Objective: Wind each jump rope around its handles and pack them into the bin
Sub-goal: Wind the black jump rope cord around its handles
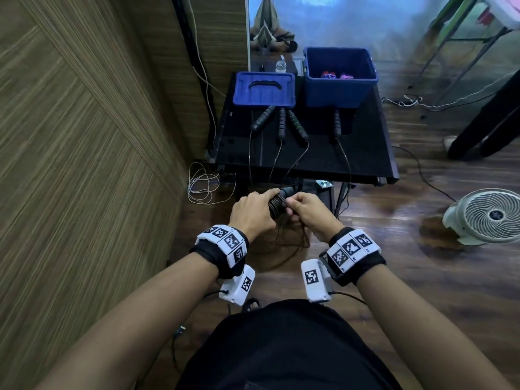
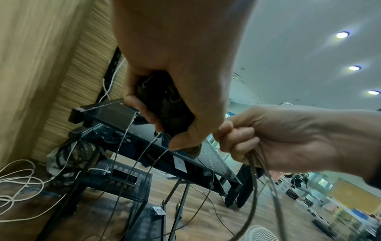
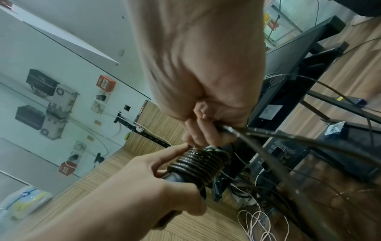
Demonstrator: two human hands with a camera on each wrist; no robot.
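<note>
Head view was centred on a pair of black jump-rope handles (image 1: pixel 277 202) that were held just in front of the near edge of a black glass table (image 1: pixel 365 153), above the wooden floor. The handles were gripped by the left hand (image 1: pixel 251 212), its fingers curled round them, and several turns of dark rope (image 3: pixel 198 164) were seen coiled tightly round the handles in the right wrist view. The loose rope was pinched by the right hand (image 1: pixel 308 213) right beside the coil, and several slack strands (image 2: pixel 257 179) were trailed down from that fist toward the floor. On the table, four more handles (image 1: pixel 281 123) were laid side by side, their thin ropes hung over the near edge, so that the space between the hands and the table was crossed by them. Behind those handles a blue bin lid (image 1: pixel 264 90) was laid flat, and just to its right the open blue bin (image 1: pixel 340 77) was stood, with coloured items partly visible inside. A white fan (image 1: pixel 489 215) was set on the floor to the right, and loops of white cable (image 1: pixel 202 184) were left beside the wood-panelled wall on the left.
</note>
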